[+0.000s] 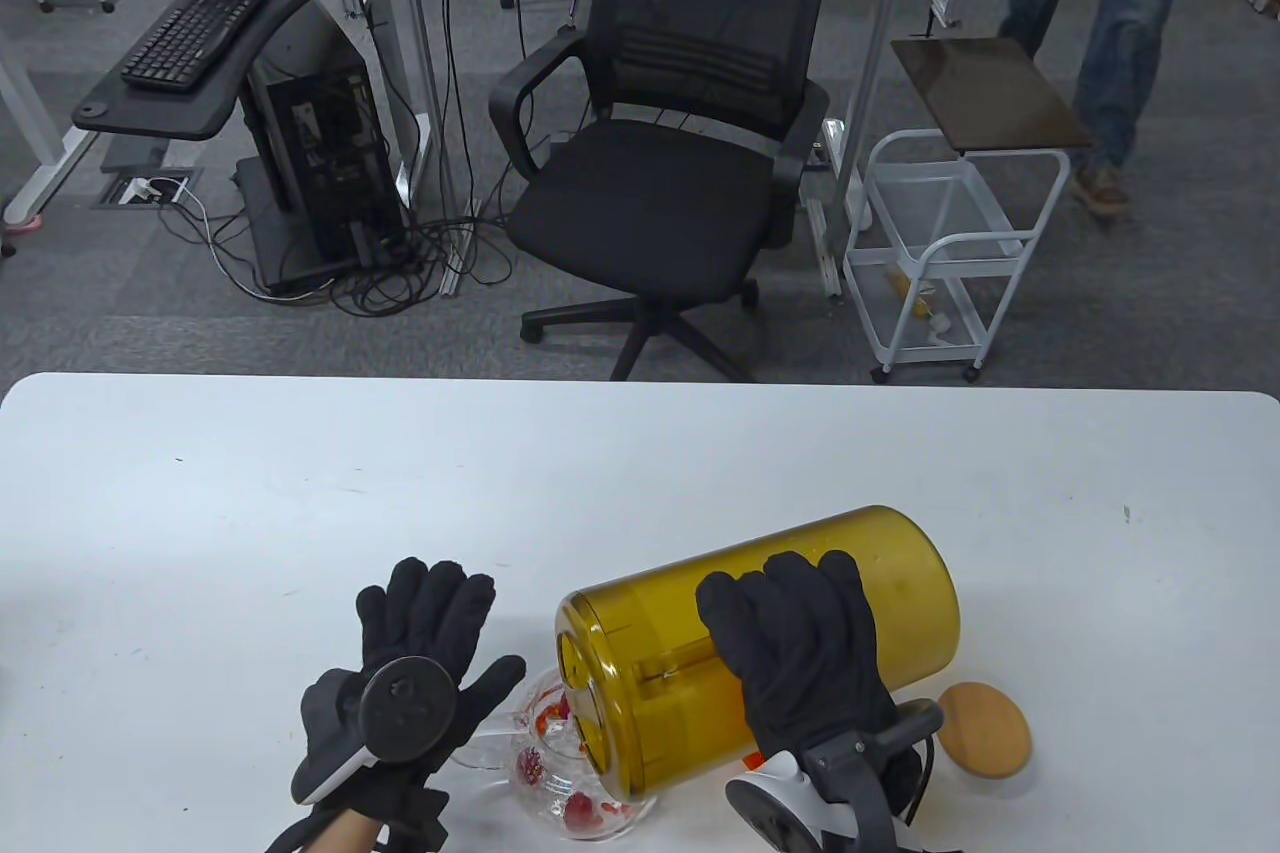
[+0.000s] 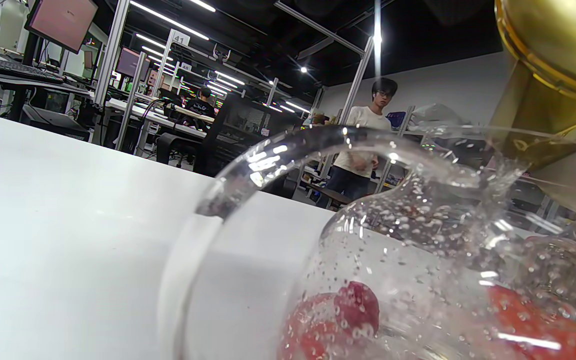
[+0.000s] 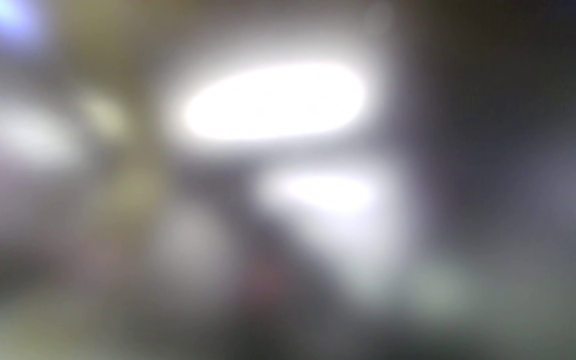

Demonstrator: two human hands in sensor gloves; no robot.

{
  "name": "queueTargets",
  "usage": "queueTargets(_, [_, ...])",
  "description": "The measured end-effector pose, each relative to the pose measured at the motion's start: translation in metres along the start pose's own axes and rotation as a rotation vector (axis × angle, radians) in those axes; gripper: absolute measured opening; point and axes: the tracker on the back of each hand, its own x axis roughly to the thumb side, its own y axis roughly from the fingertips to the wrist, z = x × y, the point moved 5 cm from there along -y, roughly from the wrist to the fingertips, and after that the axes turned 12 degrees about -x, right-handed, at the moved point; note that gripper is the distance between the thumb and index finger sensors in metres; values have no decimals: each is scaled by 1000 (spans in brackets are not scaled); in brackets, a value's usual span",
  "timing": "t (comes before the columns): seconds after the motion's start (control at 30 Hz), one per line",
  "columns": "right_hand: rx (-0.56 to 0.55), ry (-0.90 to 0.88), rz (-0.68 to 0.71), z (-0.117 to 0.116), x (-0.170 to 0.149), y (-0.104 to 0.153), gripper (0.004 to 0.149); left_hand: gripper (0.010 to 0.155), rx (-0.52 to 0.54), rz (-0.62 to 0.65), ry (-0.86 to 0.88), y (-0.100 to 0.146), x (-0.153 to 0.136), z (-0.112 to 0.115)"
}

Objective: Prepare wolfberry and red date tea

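My right hand [image 1: 800, 643] grips a yellow see-through jug [image 1: 900, 593] from above and holds it tipped on its side, with its mouth over a glass teapot [image 1: 560, 778] at the table's near edge. The teapot holds red dates [image 1: 580, 808] and wolfberries. In the left wrist view the teapot [image 2: 418, 260] is close up, with bubbly water and red dates [image 2: 340, 312] inside, and the jug [image 2: 558, 60] above it. My left hand [image 1: 420, 658] lies with fingers spread just left of the teapot. The right wrist view is fully blurred.
A round cork lid [image 1: 985, 728] lies on the white table [image 1: 300, 493] right of the jug. Beyond the far table edge stand a black office chair [image 1: 670, 163] and a white cart [image 1: 940, 243]. A person [image 1: 1100, 23] stands at the far right.
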Motion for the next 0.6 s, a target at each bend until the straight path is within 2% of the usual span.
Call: queueTargets(0.6, [-5,4,5,1,1,0,52,79,0,0,0,0,0,0])
